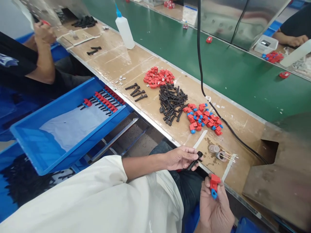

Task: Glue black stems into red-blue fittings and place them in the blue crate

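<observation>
My left hand (181,158) is closed at the table's front edge, its thumb and fingers pinching a black plastic part (194,161). Lower and to the right, my right hand (216,207) grips a red plastic piece with a blue end (214,185), held apart from the black part. A pile of similar red-and-blue pieces (202,118) lies on the table beyond my hands. Beside it is a heap of black stick-like parts (172,102), and behind that a pile of red pieces (158,77). Several black parts (137,91) lie in a loose row to the left.
Two small cups (221,156) with thin sticks stand near the table edge. A black cable (200,61) hangs across the table. A blue tray (31,129) holds rows of joined parts. A white bottle (125,32) stands by the green belt (165,35). Other people sit left and far right.
</observation>
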`<action>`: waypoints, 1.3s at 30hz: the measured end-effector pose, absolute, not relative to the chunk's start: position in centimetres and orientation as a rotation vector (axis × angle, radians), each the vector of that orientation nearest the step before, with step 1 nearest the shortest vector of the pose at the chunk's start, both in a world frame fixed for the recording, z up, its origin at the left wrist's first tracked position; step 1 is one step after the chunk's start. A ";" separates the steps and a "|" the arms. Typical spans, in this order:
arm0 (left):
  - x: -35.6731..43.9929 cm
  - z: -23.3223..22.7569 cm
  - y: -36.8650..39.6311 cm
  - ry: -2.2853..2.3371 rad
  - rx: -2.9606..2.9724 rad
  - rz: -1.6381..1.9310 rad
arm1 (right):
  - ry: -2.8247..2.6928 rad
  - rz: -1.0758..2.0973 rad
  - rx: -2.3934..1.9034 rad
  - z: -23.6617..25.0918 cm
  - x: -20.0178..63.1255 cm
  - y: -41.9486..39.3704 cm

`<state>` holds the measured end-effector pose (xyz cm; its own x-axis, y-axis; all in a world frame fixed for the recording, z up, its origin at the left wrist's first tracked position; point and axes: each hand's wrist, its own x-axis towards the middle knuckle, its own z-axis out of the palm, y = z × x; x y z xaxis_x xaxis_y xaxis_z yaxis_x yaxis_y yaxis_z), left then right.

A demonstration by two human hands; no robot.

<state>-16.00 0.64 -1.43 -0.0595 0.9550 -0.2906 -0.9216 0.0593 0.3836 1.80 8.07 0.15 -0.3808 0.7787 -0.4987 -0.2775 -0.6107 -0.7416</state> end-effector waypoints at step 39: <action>-15.3 -1.2 -0.1 0.976 0.638 1.279 | -1.505 1.619 -1.343 0.0 1.7 6.4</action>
<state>-15.28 -0.05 -1.17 -0.0022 0.9706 -0.2409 -0.4885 0.2091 0.8471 1.66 6.45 -0.02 -0.3513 0.8888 -0.2942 0.2289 -0.2232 -0.9475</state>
